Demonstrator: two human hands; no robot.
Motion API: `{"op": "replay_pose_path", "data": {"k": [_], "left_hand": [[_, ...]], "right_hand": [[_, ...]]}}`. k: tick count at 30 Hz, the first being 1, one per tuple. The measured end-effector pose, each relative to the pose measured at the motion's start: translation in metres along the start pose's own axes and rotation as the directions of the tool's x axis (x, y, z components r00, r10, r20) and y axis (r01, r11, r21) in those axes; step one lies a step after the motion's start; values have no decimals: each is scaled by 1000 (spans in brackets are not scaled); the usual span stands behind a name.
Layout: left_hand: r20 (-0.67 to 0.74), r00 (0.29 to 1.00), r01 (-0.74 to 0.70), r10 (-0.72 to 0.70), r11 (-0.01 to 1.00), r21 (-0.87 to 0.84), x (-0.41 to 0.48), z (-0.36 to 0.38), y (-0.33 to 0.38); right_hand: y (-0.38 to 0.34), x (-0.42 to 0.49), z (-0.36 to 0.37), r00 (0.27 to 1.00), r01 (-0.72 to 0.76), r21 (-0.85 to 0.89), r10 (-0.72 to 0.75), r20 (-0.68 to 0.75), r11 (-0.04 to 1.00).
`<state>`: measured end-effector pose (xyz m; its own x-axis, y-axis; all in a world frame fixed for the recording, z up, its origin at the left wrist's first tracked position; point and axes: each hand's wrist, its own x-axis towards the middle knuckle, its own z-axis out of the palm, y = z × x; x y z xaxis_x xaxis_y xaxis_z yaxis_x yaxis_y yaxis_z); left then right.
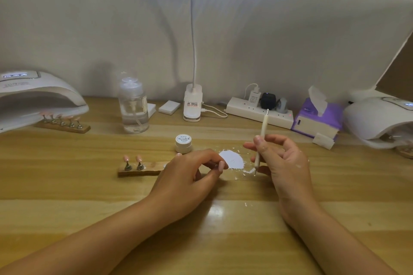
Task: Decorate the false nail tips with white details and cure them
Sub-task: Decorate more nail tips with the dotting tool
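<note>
Dipping the dotting pen (260,140) gripped in our right hand (283,158) into white paint (232,159), we pinch one pink nail tip (221,165) in our left hand (190,172); two tips (126,158) wait on the holder (145,171), likely undecorated.

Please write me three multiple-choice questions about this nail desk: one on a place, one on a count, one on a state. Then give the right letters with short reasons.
1. Where does the small white jar stand?
A. beyond the left hand
B. in the right hand
C. on the near wooden holder

2. How many pink tips show on the near wooden holder?
A. one
B. two
C. six

3. What is the right hand doing?
A. lying flat and open
B. pinching a thin tool
C. gripping the jar

Answers:
1 A: the jar sits just behind the left hand.
2 B: two tips stand on it; the hand hides its other end.
3 B: its fingers pinch the tool, tip down by the white paint.
</note>
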<state>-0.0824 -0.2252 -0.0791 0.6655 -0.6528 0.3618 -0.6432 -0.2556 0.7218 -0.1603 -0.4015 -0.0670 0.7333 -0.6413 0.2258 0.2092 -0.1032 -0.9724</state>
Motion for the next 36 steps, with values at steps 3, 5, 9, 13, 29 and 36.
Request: {"op": "replay_pose_path", "data": {"k": [3, 5, 9, 13, 29, 36], "left_hand": [[3, 1000, 4, -4, 1000, 4, 0, 0, -1], [4, 1000, 11, -11, 1000, 5, 0, 0, -1], [8, 1000, 13, -13, 1000, 1, 0, 0, -1], [8, 1000, 14, -14, 1000, 1, 0, 0, -1], [29, 1000, 10, -11, 1000, 9, -1, -1, 1], [11, 1000, 11, -11, 1000, -13, 0, 0, -2]], "right_hand": [[0, -2, 2, 999, 24, -29, -23, 25, 999], [-1, -3, 3, 999, 41, -53, -39, 37, 998], [-1, -5, 3, 996, 85, -98, -81, 49, 991], [-4, -9, 5, 987, 150, -117, -143, 69, 982], [-18, -2, -8, 872, -395, 409, 197, 448, 823], [-18, -4, -1, 928, -310, 305, 216, 304, 900]]}}
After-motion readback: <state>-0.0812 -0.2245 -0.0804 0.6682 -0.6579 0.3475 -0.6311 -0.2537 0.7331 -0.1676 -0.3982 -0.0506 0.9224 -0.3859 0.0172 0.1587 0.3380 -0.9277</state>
